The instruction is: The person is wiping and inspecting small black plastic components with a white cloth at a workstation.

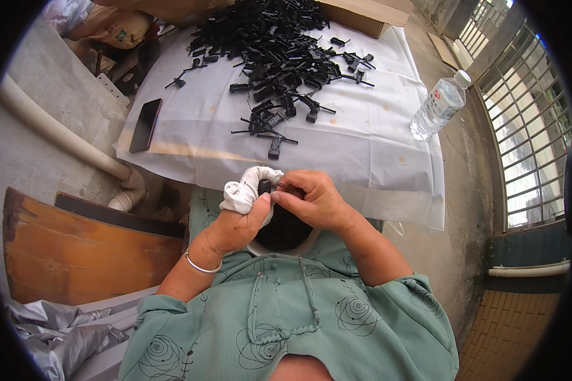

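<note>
My left hand (240, 221) is closed around a small black plastic part (264, 187), with a white cloth (238, 196) wrapped over its fingers. Close against it, my right hand (316, 198) has thumb and forefinger pinched together at the part's right side. Whatever lies between those fingertips is too small to make out. Beneath both hands, a light-rimmed round container (310, 241) with a dark inside rests at my lap. On the table ahead lies a large heap of similar black plastic parts (273, 57), some with thin rods sticking out. One single part (274, 147) sits nearest the table's front edge.
A white plastic sheet (375, 152) covers the table. A dark phone (146, 125) lies at its left edge, and a clear water bottle (438, 105) stands at the right. At the back is a cardboard box (356, 25). A wooden board (82, 254) leans at my left.
</note>
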The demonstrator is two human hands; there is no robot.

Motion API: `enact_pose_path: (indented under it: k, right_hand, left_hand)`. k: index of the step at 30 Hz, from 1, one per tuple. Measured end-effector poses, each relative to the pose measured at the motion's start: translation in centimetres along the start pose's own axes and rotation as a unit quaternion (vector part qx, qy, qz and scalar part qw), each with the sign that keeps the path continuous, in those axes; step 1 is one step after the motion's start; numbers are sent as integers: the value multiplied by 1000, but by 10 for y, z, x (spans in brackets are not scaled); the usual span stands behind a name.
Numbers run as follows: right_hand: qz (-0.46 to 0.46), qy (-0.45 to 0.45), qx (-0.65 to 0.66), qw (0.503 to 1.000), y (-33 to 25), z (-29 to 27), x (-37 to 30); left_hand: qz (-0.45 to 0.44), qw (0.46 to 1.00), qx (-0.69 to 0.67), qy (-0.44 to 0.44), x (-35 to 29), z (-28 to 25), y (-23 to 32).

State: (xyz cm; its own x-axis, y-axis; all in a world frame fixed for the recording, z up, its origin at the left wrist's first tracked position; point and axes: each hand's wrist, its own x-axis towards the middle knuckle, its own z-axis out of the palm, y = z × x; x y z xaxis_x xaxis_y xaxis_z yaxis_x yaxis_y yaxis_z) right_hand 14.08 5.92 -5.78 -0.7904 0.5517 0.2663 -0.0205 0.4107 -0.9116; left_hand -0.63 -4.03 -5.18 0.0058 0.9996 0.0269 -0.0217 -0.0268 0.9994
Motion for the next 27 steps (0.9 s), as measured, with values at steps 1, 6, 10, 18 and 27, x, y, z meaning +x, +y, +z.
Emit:
enact_pose_path:
  k: [1, 6, 10, 18, 27]
  right_hand:
    - [-17, 9, 14, 1000, 0, 1, 0]
    - [-46, -4, -27, 999, 2, 6, 2]
    - [-39, 6, -72, 997, 4, 17, 5]
    - [38, 19, -144, 989, 24, 3, 15]
    - [28, 117, -326, 938, 55, -7, 34]
  left_hand:
    - [-6, 1000, -12, 19, 0, 1, 3]
    - [-15, 998, -1, 67, 4, -2, -4]
    - [88, 965, 232, 85, 4, 3, -4]
    - [64, 958, 269, 75, 11, -10, -9]
    - [161, 914, 306, 210, 17, -17, -51]
